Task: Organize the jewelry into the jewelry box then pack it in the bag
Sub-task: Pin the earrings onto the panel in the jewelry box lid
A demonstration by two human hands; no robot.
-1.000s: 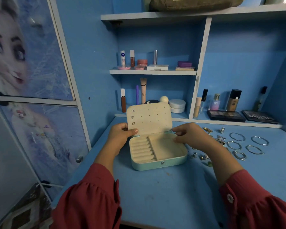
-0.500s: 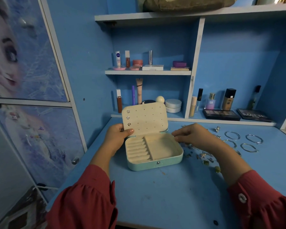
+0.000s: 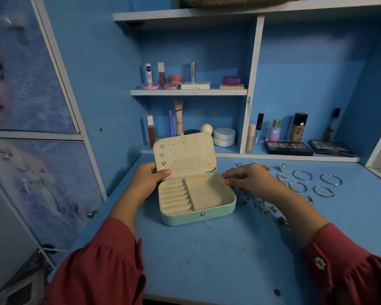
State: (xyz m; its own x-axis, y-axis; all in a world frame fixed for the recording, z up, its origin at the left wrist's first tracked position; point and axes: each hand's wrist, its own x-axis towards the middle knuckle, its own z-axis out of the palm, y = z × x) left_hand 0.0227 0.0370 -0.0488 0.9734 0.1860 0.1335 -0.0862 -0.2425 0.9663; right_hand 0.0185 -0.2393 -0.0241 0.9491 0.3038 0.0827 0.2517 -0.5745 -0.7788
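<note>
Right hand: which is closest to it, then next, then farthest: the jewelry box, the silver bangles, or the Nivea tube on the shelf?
From the right hand:
1. Jewelry box: the fingers are at its right rim.
2. Silver bangles: on the desk, further right.
3. Nivea tube: up on the middle shelf, back left.

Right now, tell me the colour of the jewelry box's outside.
The jewelry box is pale mint green outside, with a cream lining; the head view shows it.
</note>
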